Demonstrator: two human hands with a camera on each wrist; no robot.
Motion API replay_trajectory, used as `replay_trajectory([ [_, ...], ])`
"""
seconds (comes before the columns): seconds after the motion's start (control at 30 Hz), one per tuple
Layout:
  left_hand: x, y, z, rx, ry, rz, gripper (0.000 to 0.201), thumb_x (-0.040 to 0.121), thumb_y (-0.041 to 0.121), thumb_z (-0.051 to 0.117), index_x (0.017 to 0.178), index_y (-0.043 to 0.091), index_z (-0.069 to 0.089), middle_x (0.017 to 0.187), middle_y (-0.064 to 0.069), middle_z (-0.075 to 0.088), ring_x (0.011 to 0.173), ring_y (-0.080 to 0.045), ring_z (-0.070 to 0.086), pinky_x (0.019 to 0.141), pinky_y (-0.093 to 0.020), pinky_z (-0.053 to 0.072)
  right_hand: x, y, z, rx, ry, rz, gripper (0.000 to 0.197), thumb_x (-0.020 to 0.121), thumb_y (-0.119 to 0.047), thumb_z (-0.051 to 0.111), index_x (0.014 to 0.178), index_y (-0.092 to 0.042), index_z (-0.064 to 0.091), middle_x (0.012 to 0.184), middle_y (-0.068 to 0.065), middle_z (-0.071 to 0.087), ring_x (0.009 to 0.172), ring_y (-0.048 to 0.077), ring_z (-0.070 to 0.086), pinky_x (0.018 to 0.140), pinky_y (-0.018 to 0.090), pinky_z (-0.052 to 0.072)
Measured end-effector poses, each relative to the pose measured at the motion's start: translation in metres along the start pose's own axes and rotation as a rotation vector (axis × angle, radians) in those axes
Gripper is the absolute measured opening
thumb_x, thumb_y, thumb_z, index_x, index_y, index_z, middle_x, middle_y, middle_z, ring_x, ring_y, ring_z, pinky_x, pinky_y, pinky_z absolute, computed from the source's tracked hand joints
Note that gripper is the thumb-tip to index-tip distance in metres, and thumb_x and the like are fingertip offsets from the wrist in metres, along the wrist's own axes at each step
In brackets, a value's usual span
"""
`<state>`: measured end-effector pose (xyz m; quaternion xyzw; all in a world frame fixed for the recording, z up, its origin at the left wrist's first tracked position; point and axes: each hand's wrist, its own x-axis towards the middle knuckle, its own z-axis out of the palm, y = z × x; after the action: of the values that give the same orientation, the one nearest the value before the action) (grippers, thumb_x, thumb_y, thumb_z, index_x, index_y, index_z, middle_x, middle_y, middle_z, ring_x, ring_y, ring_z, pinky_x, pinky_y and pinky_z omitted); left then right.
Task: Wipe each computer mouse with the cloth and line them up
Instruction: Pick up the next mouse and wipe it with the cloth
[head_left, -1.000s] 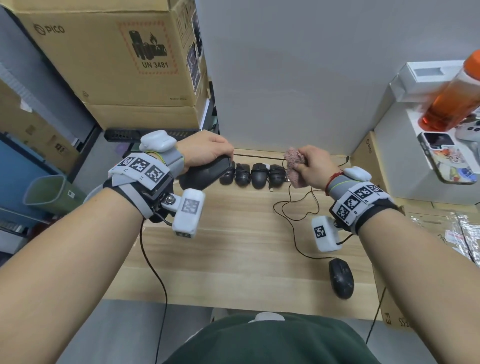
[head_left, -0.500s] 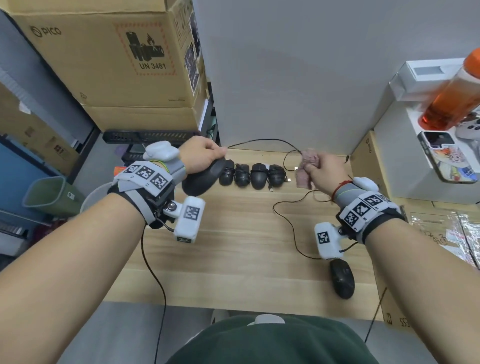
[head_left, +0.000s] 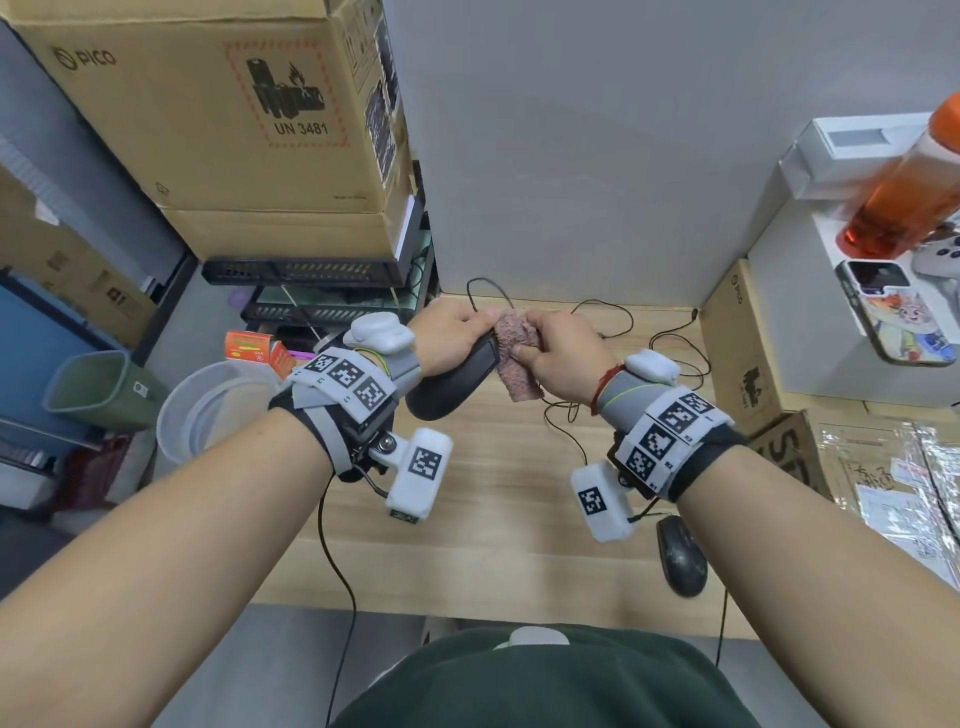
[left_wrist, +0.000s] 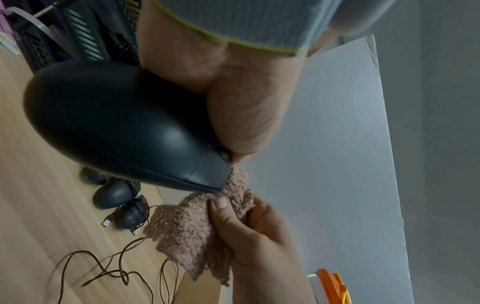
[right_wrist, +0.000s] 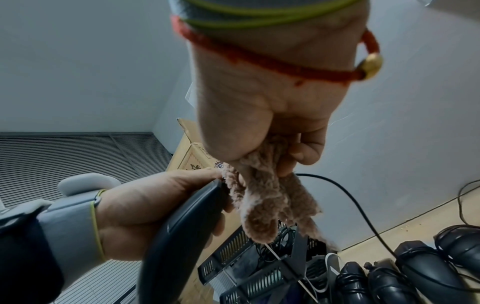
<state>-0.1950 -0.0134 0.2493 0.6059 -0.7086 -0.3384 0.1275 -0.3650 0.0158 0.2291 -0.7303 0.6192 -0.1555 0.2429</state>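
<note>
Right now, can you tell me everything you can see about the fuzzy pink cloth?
The cloth is small, pinkish-brown and fuzzy, with a looped, towel-like pile. It is bunched up, not spread flat. The right hand holds its upper part in a closed grip, thumb and fingers curled round it, and its loose end hangs below the fist. It is raised above the wooden desk. Its top presses against the front end of the black mouse, which the left hand holds.

"PICO", "UN 3481" on cardboard box (head_left: 208, 104)

Wooden desk (head_left: 467, 519); mice (right_wrist: 405, 273), probably cables (head_left: 571, 426).
</note>
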Motion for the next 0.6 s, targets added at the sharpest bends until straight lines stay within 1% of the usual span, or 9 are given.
replay_trajectory([
  [0.07, 0.000, 0.001, -0.001, -0.022, -0.001, -0.031, 0.056, 0.105, 0.034, 0.048, 0.055, 0.015, 0.033, 0.058, -0.001, 0.035, 0.056, -0.017, 0.032, 0.062, -0.034, 0.023, 0.001, 0.000, 0.000, -0.002, -0.008, -0.005, 0.014, 0.093, -0.022, 0.062, 0.086, -0.022, 0.050, 0.083, 0.001, 0.056, 0.091, 0.030, 0.058, 0.069, 0.030, 0.031],
  [0.13, -0.002, 0.005, -0.002, -0.031, -0.005, -0.052, 0.054, 0.105, 0.031, 0.047, 0.056, 0.014, 0.033, 0.059, -0.002, 0.036, 0.057, -0.018, 0.032, 0.064, -0.033, 0.022, 0.002, 0.002, 0.000, -0.012, -0.007, -0.013, 0.016, 0.093, -0.022, 0.061, 0.085, -0.022, 0.048, 0.082, 0.000, 0.055, 0.090, 0.030, 0.057, 0.068, 0.030, 0.030],
  [0.23, -0.002, 0.006, -0.003, -0.050, -0.004, -0.073, 0.051, 0.106, 0.029, 0.046, 0.057, 0.014, 0.035, 0.061, -0.002, 0.038, 0.065, -0.024, 0.037, 0.061, -0.037, 0.025, 0.005, 0.007, -0.001, -0.024, -0.008, -0.014, 0.017, 0.093, -0.021, 0.062, 0.083, -0.021, 0.047, 0.080, -0.001, 0.053, 0.084, 0.025, 0.052, 0.068, 0.029, 0.029],
  [0.27, -0.002, 0.006, -0.003, -0.059, -0.009, -0.080, 0.049, 0.106, 0.029, 0.045, 0.059, 0.016, 0.039, 0.062, -0.001, 0.040, 0.071, -0.025, 0.040, 0.058, -0.035, 0.029, 0.006, 0.008, 0.000, -0.026, -0.007, -0.009, 0.018, 0.093, -0.021, 0.062, 0.083, -0.021, 0.047, 0.080, -0.002, 0.052, 0.082, 0.024, 0.049, 0.068, 0.029, 0.028],
  [0.33, 0.000, 0.005, -0.003, -0.074, -0.023, -0.091, 0.046, 0.107, 0.030, 0.043, 0.064, 0.014, 0.046, 0.065, -0.001, 0.046, 0.078, -0.024, 0.046, 0.057, -0.027, 0.034, 0.008, 0.014, 0.000, -0.023, -0.007, 0.006, 0.018, 0.093, -0.021, 0.062, 0.083, -0.021, 0.047, 0.078, -0.001, 0.052, 0.080, 0.022, 0.046, 0.068, 0.029, 0.029],
  [0.4, 0.000, 0.005, -0.006, -0.092, -0.001, -0.082, 0.046, 0.106, 0.029, 0.042, 0.066, 0.007, 0.047, 0.068, -0.007, 0.046, 0.075, -0.024, 0.043, 0.062, -0.036, 0.030, 0.010, 0.021, 0.002, -0.031, -0.007, 0.027, 0.019, 0.092, -0.022, 0.062, 0.081, -0.022, 0.047, 0.076, -0.002, 0.052, 0.080, 0.023, 0.047, 0.069, 0.031, 0.032],
  [0.5, 0.000, 0.004, -0.012, -0.121, 0.046, -0.109, 0.050, 0.106, 0.030, 0.042, 0.060, 0.010, 0.036, 0.063, -0.007, 0.037, 0.069, -0.026, 0.034, 0.062, -0.036, 0.023, 0.011, 0.035, 0.003, -0.041, -0.002, 0.067, 0.024, 0.091, -0.021, 0.063, 0.076, -0.023, 0.044, 0.071, -0.005, 0.047, 0.079, 0.023, 0.046, 0.069, 0.031, 0.034],
  [0.53, 0.000, 0.003, -0.015, -0.114, 0.056, -0.117, 0.051, 0.106, 0.030, 0.042, 0.059, 0.011, 0.036, 0.062, -0.005, 0.036, 0.068, -0.027, 0.034, 0.060, -0.036, 0.023, 0.010, 0.039, 0.002, -0.036, 0.002, 0.081, 0.027, 0.091, -0.020, 0.063, 0.073, -0.023, 0.043, 0.071, -0.004, 0.047, 0.079, 0.024, 0.047, 0.069, 0.032, 0.035],
  [0.6, 0.001, 0.002, -0.020, -0.104, 0.075, -0.134, 0.050, 0.106, 0.030, 0.041, 0.060, 0.012, 0.045, 0.063, -0.004, 0.038, 0.069, -0.027, 0.036, 0.060, -0.035, 0.025, 0.009, 0.049, 0.003, -0.028, 0.003, 0.106, 0.029, 0.090, -0.018, 0.064, 0.070, -0.022, 0.043, 0.071, -0.002, 0.049, 0.078, 0.024, 0.048, 0.069, 0.032, 0.036],
])
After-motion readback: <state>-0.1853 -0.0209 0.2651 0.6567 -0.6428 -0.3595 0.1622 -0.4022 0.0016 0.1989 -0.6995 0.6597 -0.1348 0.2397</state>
